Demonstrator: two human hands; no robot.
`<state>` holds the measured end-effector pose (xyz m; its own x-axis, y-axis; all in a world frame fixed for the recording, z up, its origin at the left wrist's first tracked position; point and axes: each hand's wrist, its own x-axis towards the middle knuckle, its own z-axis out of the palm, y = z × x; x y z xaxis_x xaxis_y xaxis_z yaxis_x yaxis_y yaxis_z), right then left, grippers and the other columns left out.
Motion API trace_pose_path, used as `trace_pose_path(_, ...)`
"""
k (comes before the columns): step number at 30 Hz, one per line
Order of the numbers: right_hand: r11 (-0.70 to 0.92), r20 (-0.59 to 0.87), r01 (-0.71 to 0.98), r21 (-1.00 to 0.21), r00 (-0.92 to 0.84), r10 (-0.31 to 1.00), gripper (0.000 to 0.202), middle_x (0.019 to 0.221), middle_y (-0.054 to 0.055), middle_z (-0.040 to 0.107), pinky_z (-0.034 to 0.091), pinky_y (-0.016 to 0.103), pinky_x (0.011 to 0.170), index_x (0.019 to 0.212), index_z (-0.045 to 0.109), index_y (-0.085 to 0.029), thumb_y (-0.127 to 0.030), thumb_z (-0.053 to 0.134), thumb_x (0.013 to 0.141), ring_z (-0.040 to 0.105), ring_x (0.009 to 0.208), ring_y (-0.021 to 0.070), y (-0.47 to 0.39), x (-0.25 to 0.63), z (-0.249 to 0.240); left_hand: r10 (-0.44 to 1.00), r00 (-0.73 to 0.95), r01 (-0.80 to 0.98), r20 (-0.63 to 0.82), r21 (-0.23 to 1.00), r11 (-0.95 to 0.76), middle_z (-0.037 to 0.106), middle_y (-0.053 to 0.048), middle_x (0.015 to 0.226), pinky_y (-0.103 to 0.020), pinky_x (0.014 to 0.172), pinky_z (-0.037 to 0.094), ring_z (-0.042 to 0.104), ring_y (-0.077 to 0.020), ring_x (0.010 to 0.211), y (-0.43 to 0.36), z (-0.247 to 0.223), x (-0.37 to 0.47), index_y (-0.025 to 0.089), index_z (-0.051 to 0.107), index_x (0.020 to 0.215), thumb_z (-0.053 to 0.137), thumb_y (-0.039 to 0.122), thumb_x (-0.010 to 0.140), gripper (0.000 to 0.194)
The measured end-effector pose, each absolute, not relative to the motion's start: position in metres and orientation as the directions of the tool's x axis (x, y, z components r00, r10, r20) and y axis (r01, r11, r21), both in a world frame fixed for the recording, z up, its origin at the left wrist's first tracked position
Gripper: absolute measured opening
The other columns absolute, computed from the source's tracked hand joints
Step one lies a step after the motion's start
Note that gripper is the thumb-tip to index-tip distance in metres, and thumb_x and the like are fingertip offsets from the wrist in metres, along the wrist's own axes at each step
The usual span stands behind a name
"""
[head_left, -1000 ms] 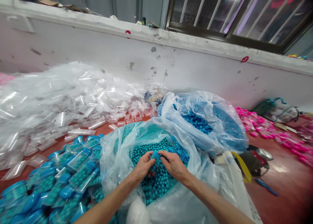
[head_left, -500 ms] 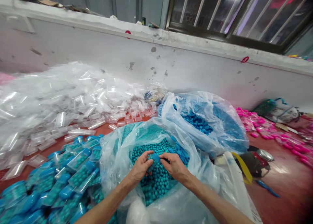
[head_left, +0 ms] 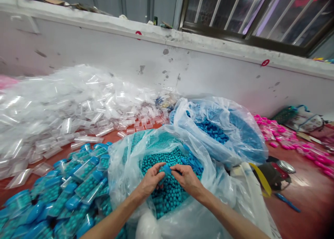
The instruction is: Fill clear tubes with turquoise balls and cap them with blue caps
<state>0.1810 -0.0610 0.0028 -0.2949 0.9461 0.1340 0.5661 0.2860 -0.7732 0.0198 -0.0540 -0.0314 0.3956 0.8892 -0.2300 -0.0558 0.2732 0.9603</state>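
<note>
Over an open plastic bag [head_left: 121,166] of teal beads [head_left: 169,200], my left hand [head_left: 152,179] holds a small container with a blue cap [head_left: 166,170] between thumb and fingers. My right hand [head_left: 186,176] pinches the right side of that cap, fingers closed. The container's body is mostly hidden behind my left fingers. Some blue pieces [head_left: 193,162] lie at the right inside the bag. Left of the bag is a heap of clear containers filled with teal beads and capped in blue [head_left: 87,169].
Clear empty tubes [head_left: 86,92] are piled at the left. A second bag [head_left: 242,141] holds blue caps [head_left: 212,129]. Pink pieces [head_left: 281,136], a dark object with a yellow strap [head_left: 263,179] and a blue tool [head_left: 287,201] lie at the right. A wall stands behind.
The view has shifted slightly, moving the scene a little to the right. Both hands remain together at the blue cap, with only a slight change in the fingers.
</note>
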Motion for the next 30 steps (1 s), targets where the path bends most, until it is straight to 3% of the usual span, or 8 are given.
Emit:
trace_pose_path(4,0.184,0.086,0.538,-0.823,-0.201,0.976,0.021,0.061,-0.002,0.059,0.037,0.020,0.053,0.083,0.067,-0.018,-0.022,0.046,0.081,0.047,0.053,0.0103,-0.062,0.180,0.003,0.888,0.404,-0.087,-0.220,0.957,0.277,0.049,0.005,0.060,-0.017,0.034,0.029,0.045,-0.0065,0.040,-0.055,-0.033,0.022,0.010,0.035,0.122,0.057,0.047,0.066,0.071)
trace_pose_path(9,0.341,0.177,0.548,-0.764,-0.330,0.927,0.022,0.064,-0.001,0.059,0.037,0.020,0.058,0.072,0.064,-0.017,-0.020,0.045,0.082,0.051,0.058,0.0107,-0.061,0.180,0.002,0.890,0.381,-0.120,-0.250,0.941,0.316,0.050,0.006,0.058,-0.016,0.033,0.027,0.046,-0.0065,0.038,-0.058,-0.027,0.025,0.012,0.036,0.121,0.059,0.046,0.064,0.071)
trace_pose_path(18,0.508,0.164,0.571,-0.645,-0.546,0.822,0.025,0.052,-0.003,0.045,0.030,0.021,0.053,0.057,0.053,-0.016,-0.013,0.043,0.080,0.041,0.051,0.0088,-0.060,0.187,0.006,0.915,0.290,-0.077,-0.280,0.946,0.314,0.033,0.013,0.047,-0.014,0.028,0.025,0.032,-0.0033,0.029,-0.066,-0.023,0.030,0.019,0.044,0.094,0.056,0.040,0.068,0.036)
trace_pose_path(20,0.427,0.105,0.524,-0.737,-0.535,0.838,0.017,0.056,-0.003,0.047,0.032,0.021,0.053,0.065,0.058,-0.017,-0.013,0.045,0.077,0.042,0.052,0.0086,-0.059,0.189,0.009,0.915,0.302,-0.068,-0.268,0.951,0.301,0.036,0.013,0.048,-0.014,0.028,0.025,0.035,-0.0042,0.029,-0.065,-0.024,0.028,0.019,0.042,0.096,0.054,0.043,0.069,0.038)
trace_pose_path(22,0.225,-0.008,0.416,-0.881,-0.489,0.872,0.014,0.064,-0.003,0.051,0.036,0.020,0.052,0.080,0.060,-0.018,-0.014,0.048,0.072,0.045,0.053,0.0083,-0.056,0.191,0.011,0.899,0.359,-0.065,-0.249,0.955,0.290,0.041,0.011,0.048,-0.015,0.028,0.028,0.042,-0.0067,0.031,-0.064,-0.023,0.024,0.019,0.039,0.100,0.052,0.047,0.070,0.043)
trace_pose_path(26,-0.141,-0.180,0.131,-0.981,-0.360,0.915,0.033,0.072,-0.002,0.052,0.044,0.024,0.050,0.097,0.056,-0.017,-0.020,0.056,0.064,0.049,0.051,0.0087,-0.047,0.188,0.010,0.862,0.454,-0.040,-0.224,0.962,0.271,0.047,0.009,0.053,-0.017,0.033,0.036,0.048,-0.0085,0.036,-0.060,-0.018,0.016,0.020,0.037,0.102,0.050,0.050,0.072,0.044)
trace_pose_path(28,-0.191,-0.199,0.056,-0.980,-0.287,0.937,0.053,0.077,-0.002,0.053,0.046,0.026,0.049,0.113,0.047,-0.018,-0.022,0.059,0.062,0.050,0.051,0.0093,-0.043,0.185,0.008,0.867,0.446,-0.011,-0.222,0.967,0.253,0.045,0.009,0.055,-0.017,0.032,0.036,0.043,-0.0063,0.034,-0.061,-0.015,0.015,0.020,0.038,0.101,0.050,0.048,0.073,0.041)
trace_pose_path(30,-0.153,-0.175,0.103,-0.983,-0.258,0.950,0.060,0.083,0.000,0.055,0.047,0.026,0.051,0.122,0.040,-0.020,-0.024,0.059,0.065,0.052,0.055,0.0107,-0.044,0.183,0.009,0.886,0.405,0.006,-0.227,0.969,0.246,0.045,0.009,0.060,-0.016,0.032,0.035,0.038,-0.0043,0.035,-0.064,-0.012,0.017,0.021,0.038,0.105,0.050,0.045,0.074,0.041)
